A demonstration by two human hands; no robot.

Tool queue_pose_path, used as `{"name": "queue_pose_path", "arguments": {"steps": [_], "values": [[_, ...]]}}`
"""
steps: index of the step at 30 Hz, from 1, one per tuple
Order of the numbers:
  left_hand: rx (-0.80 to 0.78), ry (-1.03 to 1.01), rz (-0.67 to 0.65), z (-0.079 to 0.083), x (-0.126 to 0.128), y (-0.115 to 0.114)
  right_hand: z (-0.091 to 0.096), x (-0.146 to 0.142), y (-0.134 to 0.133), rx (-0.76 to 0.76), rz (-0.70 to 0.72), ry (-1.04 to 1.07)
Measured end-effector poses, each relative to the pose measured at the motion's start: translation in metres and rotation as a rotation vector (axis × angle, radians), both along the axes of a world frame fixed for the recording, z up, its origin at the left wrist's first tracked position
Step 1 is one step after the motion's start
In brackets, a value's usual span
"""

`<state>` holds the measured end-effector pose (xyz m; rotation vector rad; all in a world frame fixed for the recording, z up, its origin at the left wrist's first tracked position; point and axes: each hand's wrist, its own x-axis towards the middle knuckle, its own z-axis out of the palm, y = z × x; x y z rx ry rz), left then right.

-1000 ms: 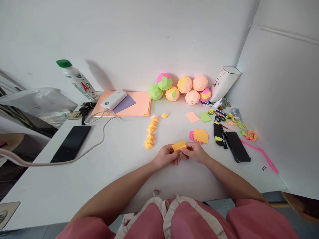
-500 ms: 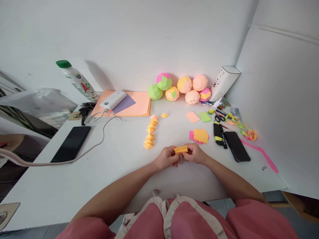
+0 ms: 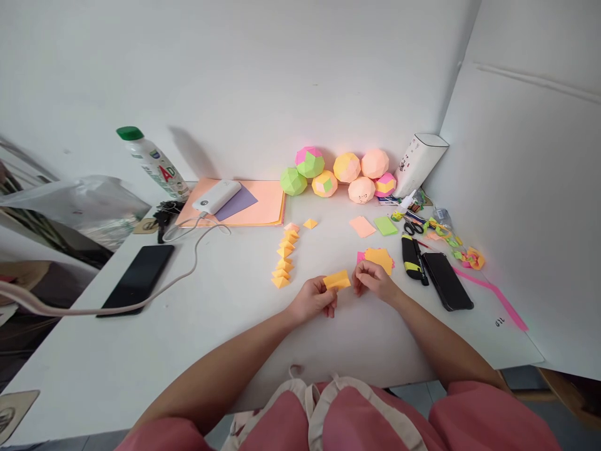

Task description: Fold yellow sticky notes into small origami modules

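Head: orange paper (image 3: 337, 280) in left hand (image 3: 315, 299) grip, right hand (image 3: 375, 280) beside.

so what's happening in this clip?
A person at a white table holds a small folded orange paper in the left hand. The right hand sits curled close by the paper's right end; whether it touches is unclear. A row of folded orange pieces lies to the left, a stack of loose orange and pink squares behind the right hand, and paper balls by the wall.
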<state>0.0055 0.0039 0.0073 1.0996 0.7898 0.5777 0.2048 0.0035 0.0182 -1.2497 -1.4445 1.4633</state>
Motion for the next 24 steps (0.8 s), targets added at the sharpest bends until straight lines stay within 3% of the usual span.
{"name": "queue_pose_path", "arguments": {"steps": [9,18,24], "values": [[0.008,0.012,0.006,0.000,0.001,-0.002,-0.008,-0.014,-0.010,0.026,0.180,-0.055],[0.024,0.026,0.002,0.002,0.000,-0.004,-0.009,-0.015,-0.010,0.011,0.062,-0.008],[0.027,-0.091,0.108,0.000,0.000,-0.005,-0.002,-0.014,-0.007,0.041,-0.094,-0.008]]}}
